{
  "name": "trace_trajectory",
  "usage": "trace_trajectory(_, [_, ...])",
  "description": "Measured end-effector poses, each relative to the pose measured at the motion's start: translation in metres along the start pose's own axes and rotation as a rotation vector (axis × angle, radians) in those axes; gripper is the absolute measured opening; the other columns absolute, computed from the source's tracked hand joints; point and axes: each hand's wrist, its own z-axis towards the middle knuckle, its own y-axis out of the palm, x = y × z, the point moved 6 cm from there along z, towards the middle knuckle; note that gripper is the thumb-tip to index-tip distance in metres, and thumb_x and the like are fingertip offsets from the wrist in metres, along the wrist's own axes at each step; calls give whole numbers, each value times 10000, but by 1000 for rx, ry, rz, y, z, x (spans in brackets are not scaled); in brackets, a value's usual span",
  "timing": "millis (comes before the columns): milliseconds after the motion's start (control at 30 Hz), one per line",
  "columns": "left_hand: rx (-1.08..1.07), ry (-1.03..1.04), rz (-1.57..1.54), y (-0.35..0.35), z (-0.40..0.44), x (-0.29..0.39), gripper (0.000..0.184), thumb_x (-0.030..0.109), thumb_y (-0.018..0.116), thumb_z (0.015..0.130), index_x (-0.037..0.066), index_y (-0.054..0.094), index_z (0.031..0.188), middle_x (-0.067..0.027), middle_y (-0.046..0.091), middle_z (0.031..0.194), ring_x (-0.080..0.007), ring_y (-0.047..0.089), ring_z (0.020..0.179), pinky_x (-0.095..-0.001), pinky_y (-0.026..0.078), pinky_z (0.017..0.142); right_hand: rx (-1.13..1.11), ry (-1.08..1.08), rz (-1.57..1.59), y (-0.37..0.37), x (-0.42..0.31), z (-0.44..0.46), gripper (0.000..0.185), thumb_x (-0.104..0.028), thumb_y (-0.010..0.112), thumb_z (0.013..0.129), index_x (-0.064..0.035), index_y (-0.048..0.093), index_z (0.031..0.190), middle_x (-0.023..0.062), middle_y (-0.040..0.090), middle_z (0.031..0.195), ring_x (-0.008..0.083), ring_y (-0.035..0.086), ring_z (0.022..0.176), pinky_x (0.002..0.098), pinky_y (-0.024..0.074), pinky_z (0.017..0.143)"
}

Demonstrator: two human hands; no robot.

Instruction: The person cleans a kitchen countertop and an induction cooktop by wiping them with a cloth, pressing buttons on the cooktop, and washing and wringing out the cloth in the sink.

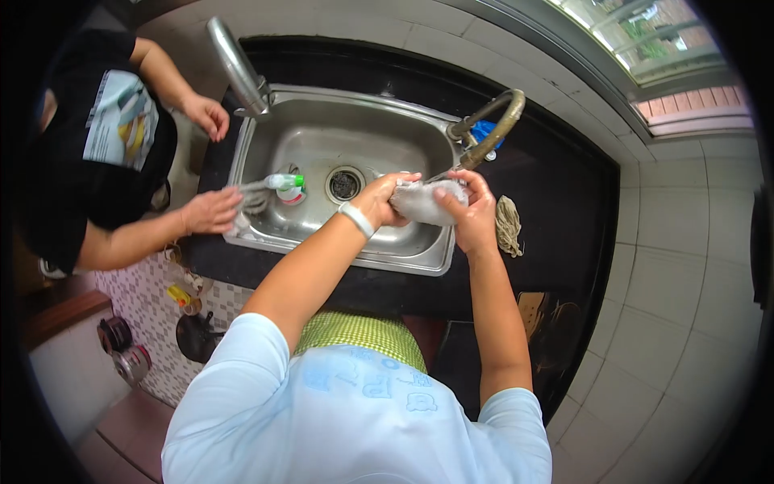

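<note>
Over the right part of the steel sink (322, 256), my left hand (382, 198) and my right hand (474, 211) hold a white, foamy item (427, 203) between them; its exact form is hard to make out. The fingers of my left hand wrap its left end, and my right thumb presses on its right side. Just above it is the end of the curved faucet (508, 121). A bottle with a green and white top (290, 192) is inside the sink, left of the drain (344, 185).
A co-worker in a black shirt (48, 185) stands at the left, one hand (211, 211) at the sink's left edge beside a greyish cloth (255, 198). A metal post (235, 64) rises behind the sink. A crumpled rag (508, 227) lies on the black counter (564, 210).
</note>
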Motion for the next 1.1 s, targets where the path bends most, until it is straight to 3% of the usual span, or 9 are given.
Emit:
trace_trajectory(67, [154, 23, 247, 5, -31, 0, 343, 478, 679, 760, 191, 602, 933, -29, 619, 917, -200, 573, 910, -397, 438, 753, 152, 40, 288, -13, 1, 14, 315, -31, 708, 746, 19, 547, 1012, 97, 636, 939, 134, 605, 841, 270, 490, 753])
trace_trajectory(133, [1, -74, 300, 37, -71, -23, 451, 545, 666, 750, 185, 588, 1011, -32, 617, 955, -199, 569, 917, -424, 447, 778, 256, -272, -170, -28, 37, 42, 200, -19, 651, 800, 3, 565, 980, 92, 628, 894, 150, 627, 835, 262, 512, 686])
trace_trajectory(200, [-65, -89, 254, 34, -75, -32, 510, 562, 653, 756, 177, 562, 1079, -35, 606, 1014, -201, 568, 936, -445, 457, 802, 127, -180, -93, -3, 69, 51, 119, -18, 606, 831, 10, 580, 944, 86, 635, 845, 148, 628, 833, 251, 508, 666])
trace_trajectory(367, [-158, -54, 132, 34, -90, -13, 419, 265, 673, 767, 126, 511, 1127, -78, 574, 1083, -249, 562, 1004, -464, 483, 833, 48, 117, -145, 11, 87, 57, 359, -365, 490, 922, -42, 603, 1028, 44, 634, 845, 191, 607, 777, 325, 480, 778])
trace_trajectory(400, [-174, -100, 159, 38, -90, -10, 419, 265, 673, 767, 126, 511, 1127, -78, 574, 1083, -249, 562, 1004, -464, 483, 833, 127, 471, 662, 35, 98, 41, 407, -420, 519, 897, -76, 574, 1108, 73, 633, 955, 226, 611, 853, 345, 485, 802])
trace_trajectory(600, [-437, -190, -541, 64, -106, -16, 659, 331, 656, 746, 75, 418, 1304, -190, 477, 1235, -291, 524, 1016, -349, 514, 822, -27, 533, 1347, 63, 36, 31, 473, -369, 557, 876, -95, 486, 1255, 149, 591, 1087, 241, 570, 1027, 401, 460, 905])
trace_trajectory(733, [-392, -359, -521, 58, -105, -14, 605, 267, 681, 759, 68, 406, 1260, -156, 481, 1159, -269, 512, 958, -296, 508, 719, -260, 410, 1042, 59, 23, 60, 582, -76, 559, 806, -90, 363, 1354, 99, 602, 752, 187, 608, 685, 307, 524, 648])
trace_trajectory(1000, [70, -31, 595, 42, -106, 6, 363, 150, 724, 753, 98, 529, 1055, -45, 585, 891, -169, 587, 755, -267, 486, 557, -185, 429, 406, 63, 25, 71, 237, -41, 504, 836, -49, 620, 1042, 39, 557, 691, 124, 536, 606, 264, 463, 567])
trace_trajectory(1100, [100, 37, 673, 36, -95, 1, 320, 141, 718, 740, 94, 547, 1007, -31, 586, 851, -144, 582, 715, -260, 464, 512, -140, 288, 157, 63, 31, 73, 164, -40, 507, 805, -55, 660, 860, 47, 587, 711, 148, 553, 656, 297, 456, 592])
